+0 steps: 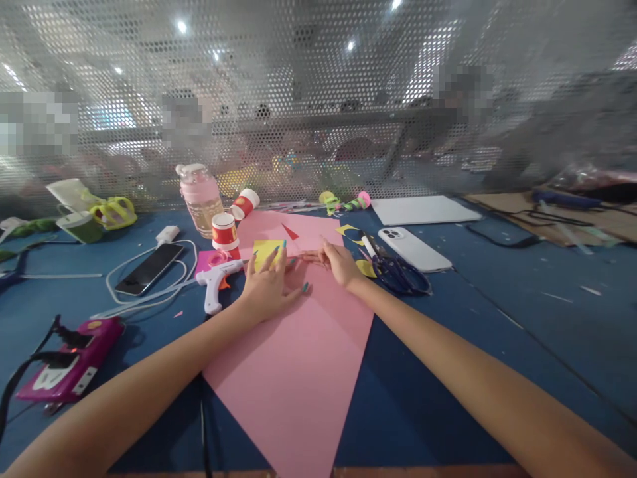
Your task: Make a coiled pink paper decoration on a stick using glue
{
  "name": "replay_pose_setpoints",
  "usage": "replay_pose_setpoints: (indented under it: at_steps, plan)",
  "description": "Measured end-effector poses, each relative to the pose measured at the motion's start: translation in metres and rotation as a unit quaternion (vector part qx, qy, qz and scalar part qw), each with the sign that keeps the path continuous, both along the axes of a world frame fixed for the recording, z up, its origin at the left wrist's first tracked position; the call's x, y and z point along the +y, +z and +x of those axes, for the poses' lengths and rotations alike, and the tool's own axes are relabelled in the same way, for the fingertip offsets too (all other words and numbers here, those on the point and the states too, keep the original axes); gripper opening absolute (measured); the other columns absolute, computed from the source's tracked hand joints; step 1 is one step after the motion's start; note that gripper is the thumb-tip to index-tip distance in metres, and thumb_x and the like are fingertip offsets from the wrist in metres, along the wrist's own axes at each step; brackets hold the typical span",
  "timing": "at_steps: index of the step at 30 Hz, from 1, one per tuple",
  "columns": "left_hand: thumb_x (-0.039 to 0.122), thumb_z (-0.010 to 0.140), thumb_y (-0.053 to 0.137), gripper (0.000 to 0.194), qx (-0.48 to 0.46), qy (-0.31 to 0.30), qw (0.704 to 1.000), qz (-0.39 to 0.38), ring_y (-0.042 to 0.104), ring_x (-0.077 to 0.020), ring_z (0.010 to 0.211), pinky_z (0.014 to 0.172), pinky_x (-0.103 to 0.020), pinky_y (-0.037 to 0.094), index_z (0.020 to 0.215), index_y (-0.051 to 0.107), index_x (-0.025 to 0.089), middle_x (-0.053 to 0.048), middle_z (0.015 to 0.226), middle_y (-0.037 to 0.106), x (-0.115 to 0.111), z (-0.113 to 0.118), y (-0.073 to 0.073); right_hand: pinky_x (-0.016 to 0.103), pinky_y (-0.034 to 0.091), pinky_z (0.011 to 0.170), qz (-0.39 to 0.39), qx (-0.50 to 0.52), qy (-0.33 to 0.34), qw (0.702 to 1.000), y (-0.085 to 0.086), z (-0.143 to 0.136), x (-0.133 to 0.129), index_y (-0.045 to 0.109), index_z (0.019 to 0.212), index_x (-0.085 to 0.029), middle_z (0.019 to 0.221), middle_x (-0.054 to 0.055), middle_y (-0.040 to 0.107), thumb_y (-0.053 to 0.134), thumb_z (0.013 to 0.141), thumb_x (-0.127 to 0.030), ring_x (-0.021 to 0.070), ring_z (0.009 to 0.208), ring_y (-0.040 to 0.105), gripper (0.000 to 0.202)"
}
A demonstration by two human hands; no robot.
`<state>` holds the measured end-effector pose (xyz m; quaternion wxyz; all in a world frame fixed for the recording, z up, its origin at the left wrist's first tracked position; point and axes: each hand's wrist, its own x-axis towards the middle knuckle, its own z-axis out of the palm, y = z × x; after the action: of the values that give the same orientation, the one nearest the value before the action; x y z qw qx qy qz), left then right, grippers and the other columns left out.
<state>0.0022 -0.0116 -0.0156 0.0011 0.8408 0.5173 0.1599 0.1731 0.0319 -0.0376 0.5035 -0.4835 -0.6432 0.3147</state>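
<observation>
A perforated grey screen [308, 73] — metal, perhaps — backs the blue table [408, 411], lights [182, 26] glinting high.

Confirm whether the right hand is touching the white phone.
Apart: the head view shows the blue-handled scissors lying between the right hand and the white phone.

Looks moderately bright, glints with white lights [182, 26] across the hazy perforated panel [308, 153], throws soft shadows on the blue table [522, 265], stretches toward both sides, and breaks into pixelated patches [465, 93].
</observation>
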Motion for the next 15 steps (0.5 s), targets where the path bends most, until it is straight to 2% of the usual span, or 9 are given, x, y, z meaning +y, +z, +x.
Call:
replay_pose_setpoints:
  at_steps: [3, 6, 8, 9, 12, 15]
  plan:
    - [0.058, 0.077, 0.038, 0.071, 0.012, 0.017, 0.999, 0.036, 0.024, -0.0302, 0.131, 0.106, -0.055, 0.006, 0.133, 0.03, 0.014, -0.017, 0.14, 0.034, -0.002, 0.0004, 0.0003, 0.028, 0.037, 0.05, -0.008, 0.016, 0.002, 1.0, -0.0018, -0.0002, 0.0015, 0.032, 0.045, -0.023, 0.038, -0.004, 0.031, 0.021, 0.076, -0.072, 0.0142, 0.043, 0.045, 0.059]
    - [0.05, 0.081, 0.037, 0.066, 0.045, -0.058, 0.997, 0.033, 0.024, -0.0264, 0.131, 0.107, -0.051, 0.008, 0.135, 0.026, 0.013, -0.014, 0.139, 0.036, -0.0025, -0.0006, 0.0003, 0.028, 0.039, 0.054, -0.008, 0.029, 0.002, 1.0, -0.0051, 0.0, 0.0044, 0.033, 0.045, -0.023, 0.039, -0.003, 0.035, 0.027, 0.076, -0.071, 0.0151, 0.047, 0.049, 0.057]
    - [0.051, 0.082, 0.034, 0.069, 0.066, -0.112, 0.991, 0.015, 0.025, -0.0241, 0.131, 0.108, -0.049, 0.009, 0.137, 0.021, 0.012, -0.013, 0.139, 0.035, -0.0023, -0.0013, 0.0005, 0.028, 0.041, 0.055, -0.007, 0.038, 0.004, 0.999, -0.0069, 0.0002, 0.0055, 0.034, 0.045, -0.023, 0.04, -0.003, 0.037, 0.029, 0.075, -0.071, 0.0151, 0.049, 0.05, 0.057]
    - [0.054, 0.082, 0.032, 0.072, 0.072, -0.115, 0.991, 0.007, 0.025, -0.0243, 0.132, 0.108, -0.049, 0.01, 0.138, 0.02, 0.011, -0.013, 0.14, 0.035, -0.0023, -0.0013, 0.0006, 0.028, 0.041, 0.055, -0.007, 0.041, 0.005, 0.999, -0.0074, 0.0003, 0.0056, 0.034, 0.045, -0.023, 0.039, -0.003, 0.038, 0.03, 0.075, -0.071, 0.0151, 0.049, 0.05, 0.057]
    - [0.062, 0.081, 0.024, 0.075, 0.091, -0.055, 0.994, 0.005, 0.021, -0.0266, 0.133, 0.107, -0.053, 0.009, 0.135, 0.029, 0.01, -0.014, 0.139, 0.035, -0.004, 0.0007, 0.0011, 0.028, 0.043, 0.056, -0.008, 0.052, 0.013, 0.999, -0.0072, 0.0002, 0.0048, 0.035, 0.045, -0.023, 0.039, -0.004, 0.038, 0.032, 0.073, -0.071, 0.0154, 0.049, 0.053, 0.056]
    - [0.059, 0.083, 0.022, 0.071, 0.132, 0.035, 0.99, 0.026, 0.021, -0.0286, 0.133, 0.107, -0.054, 0.008, 0.128, 0.042, 0.008, -0.017, 0.136, 0.04, -0.0087, 0.0051, 0.002, 0.029, 0.047, 0.059, -0.011, 0.062, 0.027, 0.998, -0.0058, -0.001, 0.0039, 0.035, 0.046, -0.023, 0.043, -0.001, 0.047, 0.031, 0.073, -0.072, 0.0174, 0.055, 0.06, 0.056]
